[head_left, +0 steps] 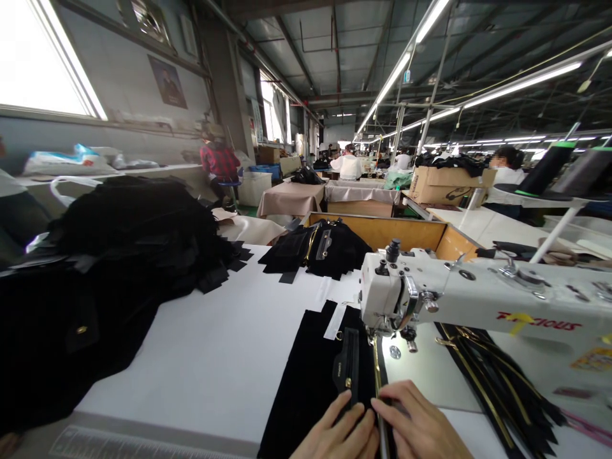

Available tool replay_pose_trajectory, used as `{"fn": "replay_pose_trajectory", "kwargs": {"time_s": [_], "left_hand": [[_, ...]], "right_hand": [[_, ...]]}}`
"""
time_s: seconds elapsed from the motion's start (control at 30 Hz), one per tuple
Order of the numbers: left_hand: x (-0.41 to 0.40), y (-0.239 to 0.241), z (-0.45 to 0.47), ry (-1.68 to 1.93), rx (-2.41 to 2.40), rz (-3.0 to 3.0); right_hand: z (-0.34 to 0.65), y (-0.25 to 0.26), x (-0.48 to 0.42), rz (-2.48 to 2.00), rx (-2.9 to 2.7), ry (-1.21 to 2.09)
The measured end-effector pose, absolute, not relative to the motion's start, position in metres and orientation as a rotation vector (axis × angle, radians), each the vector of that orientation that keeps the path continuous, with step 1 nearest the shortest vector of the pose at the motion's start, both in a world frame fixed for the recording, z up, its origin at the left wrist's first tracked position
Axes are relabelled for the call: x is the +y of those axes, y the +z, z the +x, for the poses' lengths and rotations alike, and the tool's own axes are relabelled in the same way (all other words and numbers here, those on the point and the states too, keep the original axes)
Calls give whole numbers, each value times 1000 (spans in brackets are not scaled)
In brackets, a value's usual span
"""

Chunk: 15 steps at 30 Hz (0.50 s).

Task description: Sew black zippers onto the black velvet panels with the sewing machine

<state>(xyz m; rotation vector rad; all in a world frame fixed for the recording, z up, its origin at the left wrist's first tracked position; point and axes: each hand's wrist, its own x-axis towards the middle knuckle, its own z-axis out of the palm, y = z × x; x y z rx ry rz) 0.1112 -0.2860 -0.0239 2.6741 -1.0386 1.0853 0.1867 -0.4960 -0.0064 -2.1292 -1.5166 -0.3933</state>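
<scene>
Both hands, left hand (337, 433) and right hand (421, 427), lie with fingers flat and ungripping on the black fabric (310, 376), pinning it to the tabletop (215, 357) just before the sewing machine (396, 296) needle.

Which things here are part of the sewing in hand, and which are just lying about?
In hand:
left hand
right hand
black fabric panel
gold zipper
sewing machine

Lying about:
heap of black fabric
stack of sewn pieces
spare zippers
cardboard box
thread cones
</scene>
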Motion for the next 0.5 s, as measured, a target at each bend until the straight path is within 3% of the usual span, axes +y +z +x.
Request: {"fn": "replay_pose_trajectory", "kwargs": {"time_s": [0.2,0.5], "left_hand": [[-289,-18,119,1314,-1027,2576],[-287,-18,125,1152,-1037,2597]], "right_hand": [[197,-3,-487,-2143,-1497,-297],[200,4,-487,-2126,-1449,-221]]}}
